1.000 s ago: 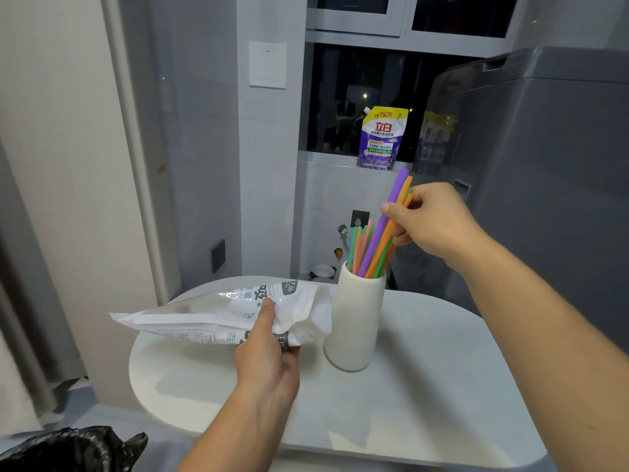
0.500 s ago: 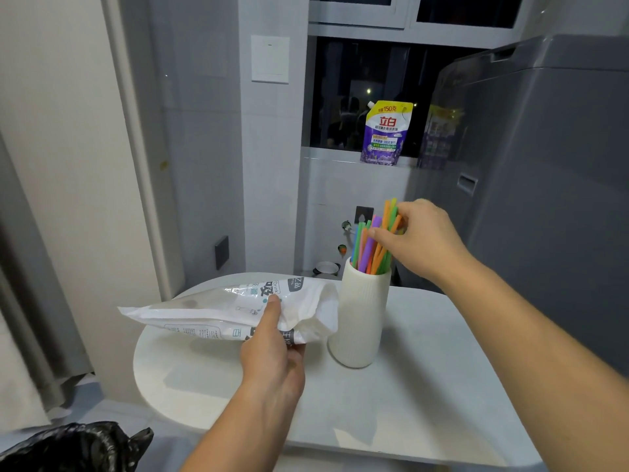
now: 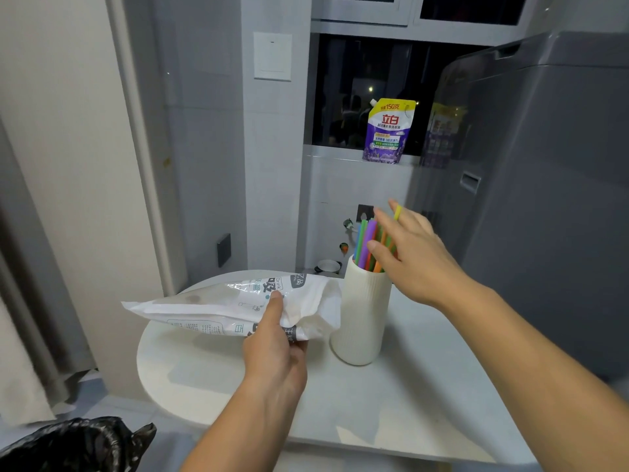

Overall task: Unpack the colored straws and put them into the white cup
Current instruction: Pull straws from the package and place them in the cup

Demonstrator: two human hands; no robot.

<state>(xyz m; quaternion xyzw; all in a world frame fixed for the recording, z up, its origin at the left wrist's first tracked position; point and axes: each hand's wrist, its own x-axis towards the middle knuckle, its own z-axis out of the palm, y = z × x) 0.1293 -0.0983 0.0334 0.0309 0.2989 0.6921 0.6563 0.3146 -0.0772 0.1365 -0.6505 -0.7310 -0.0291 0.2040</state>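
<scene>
Now our right hand point(image 3: 408, 257) hangs over the white cup point(image 3: 364, 318), with the palm turned down and to the left. Its fingers are straight and spread apart, and they clamp nothing. The colored straws point(image 3: 366, 238) stand in the cup, just under and to the left of these fingers. The thumb lies in front of the orange ones, and one yellow-green tip shows between two fingers. Whether the fingers press on the straws or only pass before them, we cannot tell.

Our left hand point(image 3: 272, 349) comes from below with the forearm straight. It pinches the white package point(image 3: 211, 306): the thumb lies flat on top and the other fingers are curled under it. The package goes out to the left of these fingers, a little above the table point(image 3: 391, 410). Its crumpled end, to the right of the thumb, is just beside the wall of the cup, perhaps touching.

The cup stands upright on the table. To the right of the right fingers a grey appliance point(image 3: 544, 206) is near. A broad stretch of table top shows under our right forearm, from the cup to the near edge. The round left edge of the table lies under the far end of the package, and lower left of it a black bag point(image 3: 75, 444) is on the floor.
</scene>
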